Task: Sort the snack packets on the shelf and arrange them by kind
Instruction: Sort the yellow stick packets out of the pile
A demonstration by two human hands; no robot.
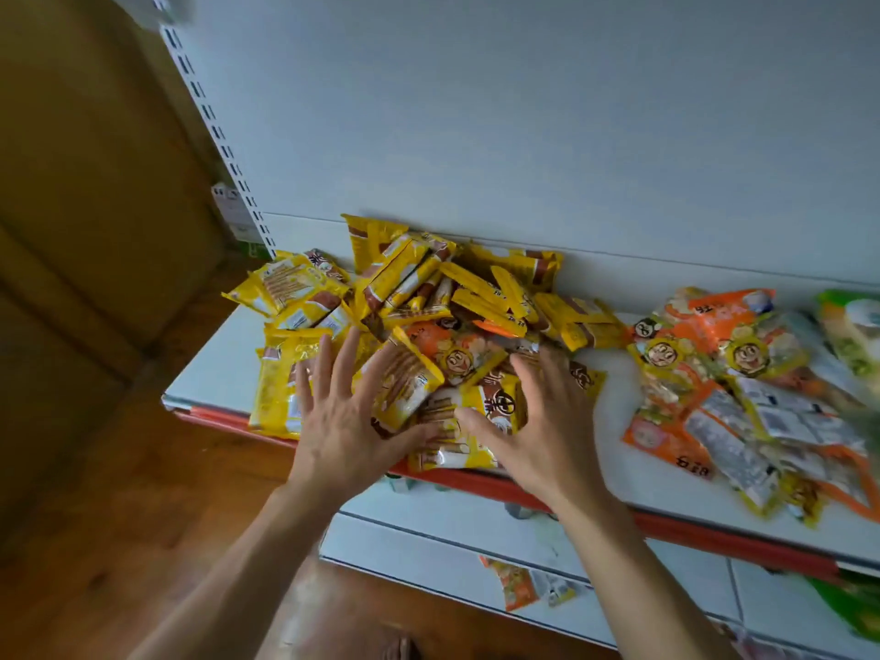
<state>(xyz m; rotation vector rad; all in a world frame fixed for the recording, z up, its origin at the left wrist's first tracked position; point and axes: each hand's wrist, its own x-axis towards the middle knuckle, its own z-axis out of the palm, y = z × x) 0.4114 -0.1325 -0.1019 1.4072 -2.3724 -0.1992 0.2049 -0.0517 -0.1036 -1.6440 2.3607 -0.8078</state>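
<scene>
a person's left hand (343, 412) and right hand (538, 421) lie side by side, palms down and fingers spread straight, on the near part of a heap of yellow snack packets (409, 292) on a white shelf (205, 378); neither hand grasps anything. the left hand's fingers fan over a yellow packet at the shelf's front edge and another tilted up beside it, while the right hand covers packets just right of that, its thumb reaching toward the left hand's thumb. the heap runs from under both palms away to the grey back panel (476, 135) and spreads a little left of the left hand. an orange packet with a cartoon face (457, 357) sits in the yellow heap just beyond the fingertips, between the two hands. right of the right hand, across a bare strip of shelf, lies a separate heap of orange snack packets (705, 354), some face up, some showing silver backs; further right, at the frame's edge, is a green packet (852, 326), blurred. a red strip (714, 533) runs along the shelf's front beneath the wrists. below the right forearm a stray orange packet (519, 583) lies on a lower shelf (419, 554). a slotted upright (214, 131) rises beyond the left hand, with wooden floor (119, 493) to its left
</scene>
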